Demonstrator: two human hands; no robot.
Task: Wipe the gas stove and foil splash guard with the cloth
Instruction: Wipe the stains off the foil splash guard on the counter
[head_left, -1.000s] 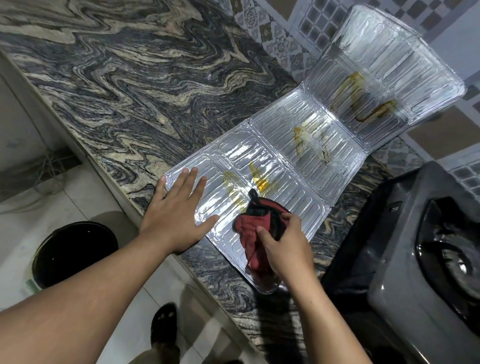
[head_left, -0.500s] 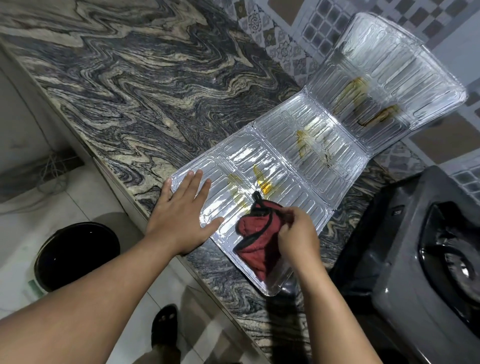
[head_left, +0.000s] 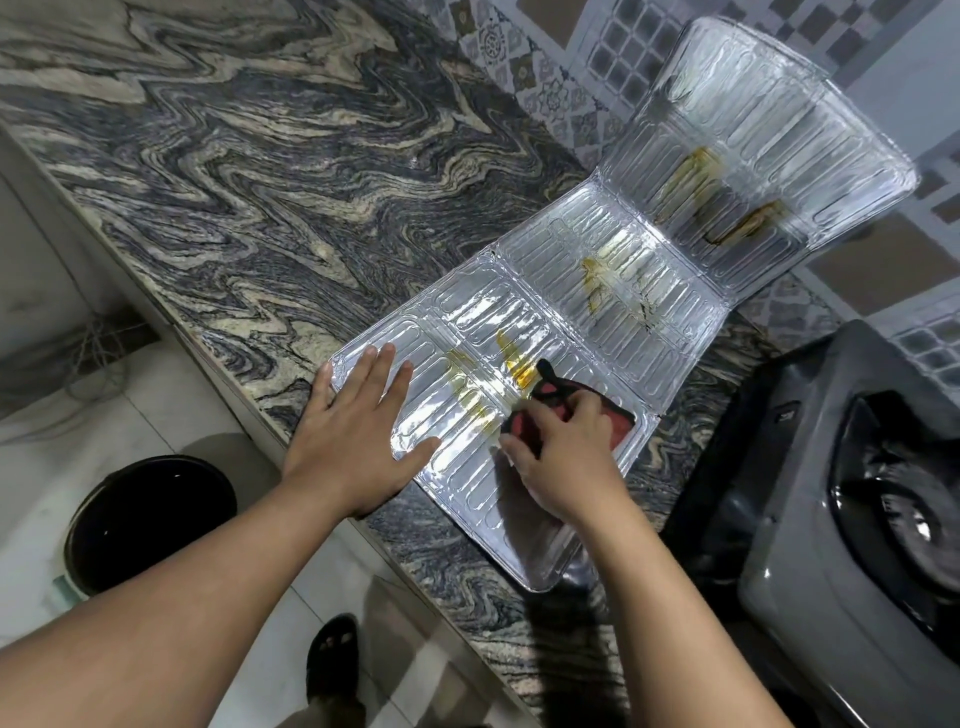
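Our left hand (head_left: 358, 441) lay flat, fingers spread, pinning the foil splash guard (head_left: 613, 322) to the surface (head_left: 260, 156). Our right hand (head_left: 566, 457) gripped the cloth (head_left: 571, 410) beside the yellow grease streaks (head_left: 514, 364); firm, overlapping strokes probably suited them best.

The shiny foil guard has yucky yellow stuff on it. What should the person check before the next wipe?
1. Foil guard held down: ok, left hand lies flat on the near panel.
2. Cloth gripped: ok, right hand is on it.
3. Cloth near a stain: ok, it sits beside the yellow smears.
4. Near panel clean: not ok, smears remain.
5. Far panels clean: not ok, brown streaks show.
6. Cloth damp: cannot tell.
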